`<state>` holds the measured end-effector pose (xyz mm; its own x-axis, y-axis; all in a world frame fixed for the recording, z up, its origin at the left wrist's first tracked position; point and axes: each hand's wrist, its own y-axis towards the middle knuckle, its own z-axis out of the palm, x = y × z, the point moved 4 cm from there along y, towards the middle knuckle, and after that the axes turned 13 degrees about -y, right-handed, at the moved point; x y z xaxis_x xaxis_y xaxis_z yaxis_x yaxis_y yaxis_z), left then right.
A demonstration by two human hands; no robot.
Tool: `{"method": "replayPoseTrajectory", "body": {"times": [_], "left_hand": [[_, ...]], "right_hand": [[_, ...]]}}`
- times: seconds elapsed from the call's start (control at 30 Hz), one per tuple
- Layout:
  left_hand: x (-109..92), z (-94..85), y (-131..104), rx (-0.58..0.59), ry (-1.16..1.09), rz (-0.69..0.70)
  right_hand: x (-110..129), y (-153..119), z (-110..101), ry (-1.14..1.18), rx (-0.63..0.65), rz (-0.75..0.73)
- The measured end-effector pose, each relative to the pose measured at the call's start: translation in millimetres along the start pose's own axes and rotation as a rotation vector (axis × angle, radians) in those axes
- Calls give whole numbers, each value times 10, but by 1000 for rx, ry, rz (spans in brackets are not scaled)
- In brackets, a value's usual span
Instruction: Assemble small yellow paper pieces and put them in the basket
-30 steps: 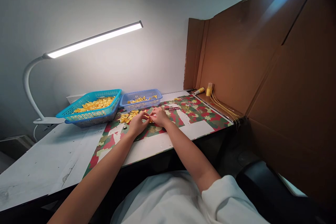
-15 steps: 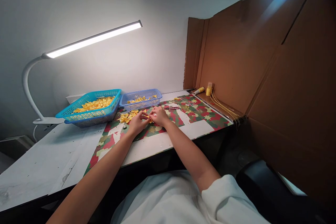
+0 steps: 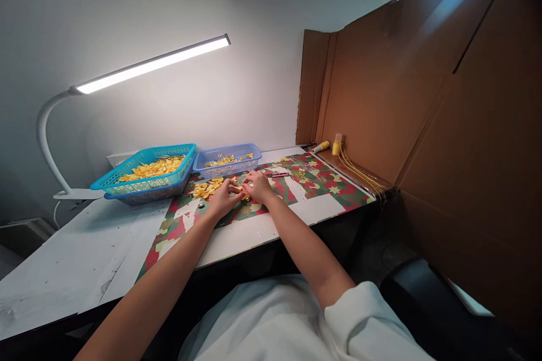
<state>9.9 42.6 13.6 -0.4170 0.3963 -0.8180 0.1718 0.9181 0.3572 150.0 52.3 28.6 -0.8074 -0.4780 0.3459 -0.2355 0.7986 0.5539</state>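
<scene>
My left hand [image 3: 225, 197] and my right hand [image 3: 257, 186] meet over the patterned mat, fingertips almost touching. Between them shows a small yellow ribbon-like piece [image 3: 244, 196], partly covered by the fingers. Both hands are closed in a pinch on it, as far as can be seen. A pile of yellow ribbon-like pieces [image 3: 207, 187] lies just left of my left hand. Near that wrist sits a small round metallic thing [image 3: 201, 205]. Beyond my right hand rests a tool with pink-red handles [image 3: 278, 174], its kind too small to tell.
A turquoise basket [image 3: 101, 183] full of yellow pieces stands at the left, nested on a blue one. Behind my hands is a periwinkle basket [image 3: 203, 167]. A lamp [image 3: 154, 66] arches over the left side. Yellow cords [image 3: 359, 169] and a yellow spool [image 3: 337, 145] lie by the cardboard wall [image 3: 381, 96].
My fingers have shifted slightly around the small yellow piece. The baskets, pile and tool stay where they were.
</scene>
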Motion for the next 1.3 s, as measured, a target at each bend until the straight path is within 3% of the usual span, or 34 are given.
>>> {"method": "replayPoseTrajectory", "body": {"times": [1.3], "left_hand": [[57, 33, 15, 50, -147, -10]], "right_hand": [[1, -7, -16, -3, 15, 18]]}}
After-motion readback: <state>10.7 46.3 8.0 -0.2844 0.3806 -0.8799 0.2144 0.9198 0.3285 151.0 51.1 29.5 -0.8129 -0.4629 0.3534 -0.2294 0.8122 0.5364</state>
